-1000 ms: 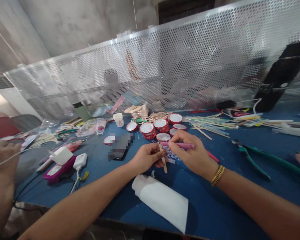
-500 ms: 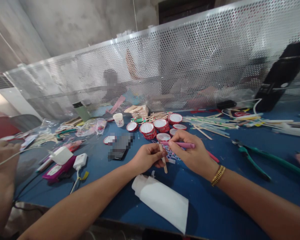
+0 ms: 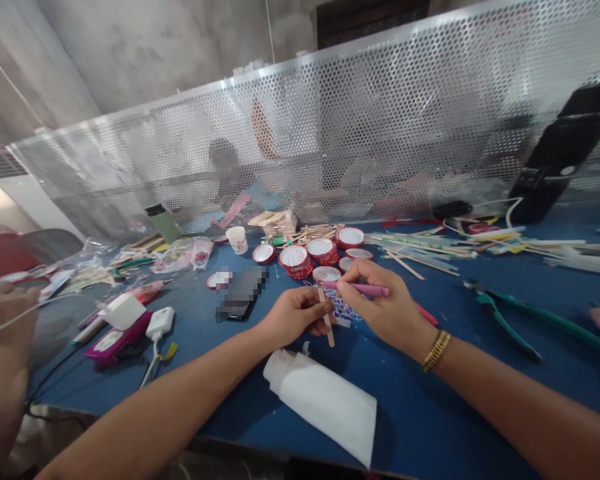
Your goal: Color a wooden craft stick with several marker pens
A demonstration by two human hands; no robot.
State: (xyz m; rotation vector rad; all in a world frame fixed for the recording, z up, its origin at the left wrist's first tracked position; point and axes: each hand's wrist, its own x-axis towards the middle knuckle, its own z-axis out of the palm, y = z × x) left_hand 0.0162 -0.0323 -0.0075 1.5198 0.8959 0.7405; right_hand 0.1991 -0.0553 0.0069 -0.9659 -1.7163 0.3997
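Observation:
My left hand (image 3: 299, 312) is closed on a flat wooden craft stick (image 3: 327, 319), pinched near its middle and tilted. A pink pen (image 3: 364, 289) is gripped in my right hand (image 3: 383, 293), its tip end at or very near the upper part of the stick; I cannot tell whether they touch. Behind both hands lies a loose heap of small blue, pink and white pieces (image 3: 346, 308), partly hidden. Round red-edged discs with pale tops (image 3: 295, 256) stand in stacks just beyond. In front of my left hand is a white folded sheet (image 3: 330, 400).
A dark phone (image 3: 245, 292) and a paper cup (image 3: 237, 240) lie left of the stacks. Green-handled pliers (image 3: 505, 320) rest at right. Chargers on a purple power strip (image 3: 115, 340) sit at left, near another person's hand (image 3: 5, 327). A perforated metal screen (image 3: 300, 147) borders the back.

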